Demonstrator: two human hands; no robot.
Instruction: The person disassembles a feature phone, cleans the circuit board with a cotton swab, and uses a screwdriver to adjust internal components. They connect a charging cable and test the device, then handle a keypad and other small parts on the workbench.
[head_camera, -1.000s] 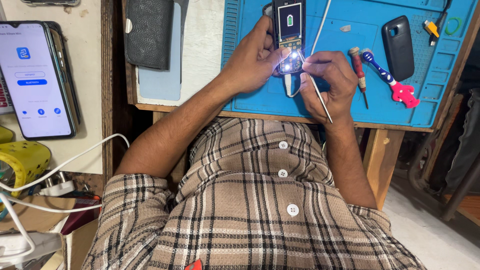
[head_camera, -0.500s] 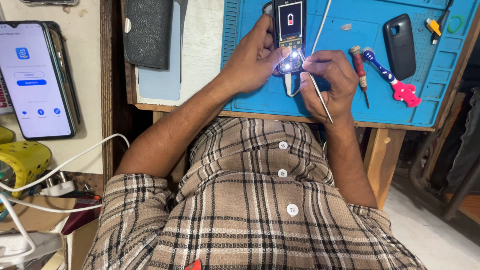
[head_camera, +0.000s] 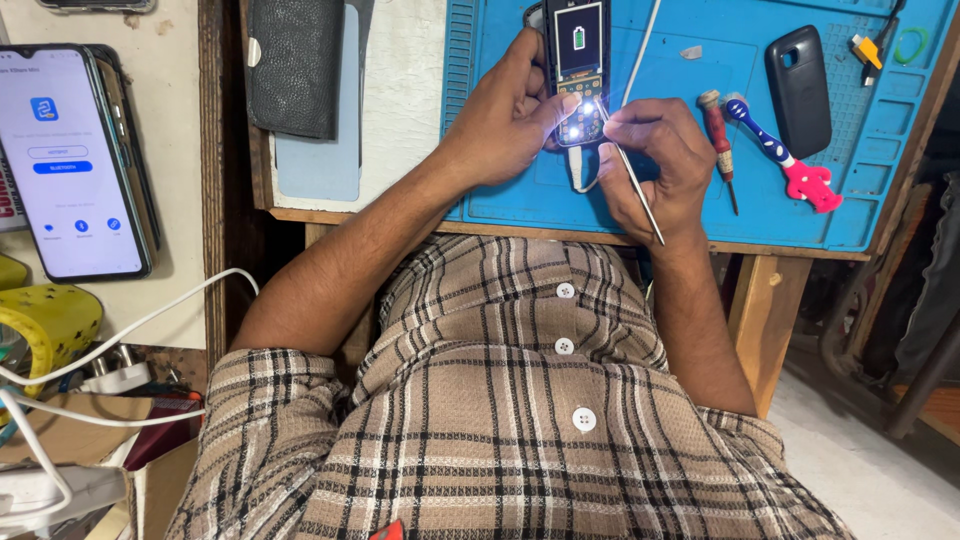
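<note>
A small phone (head_camera: 578, 70) on the blue mat shows a dark screen with a green battery picture. A big phone (head_camera: 75, 160) at the far left shows a white screen with blue buttons.

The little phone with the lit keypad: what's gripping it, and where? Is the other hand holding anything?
The left hand grips the small keypad phone by its lower side edges. The right hand pinches a thin metal probe near its tip.

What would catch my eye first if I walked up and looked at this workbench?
Probably the small phone with its keypad lit, held upright on the blue mat by the left hand, while the right hand holds a thin metal tool against it. At far left a larger smartphone glows.
</note>
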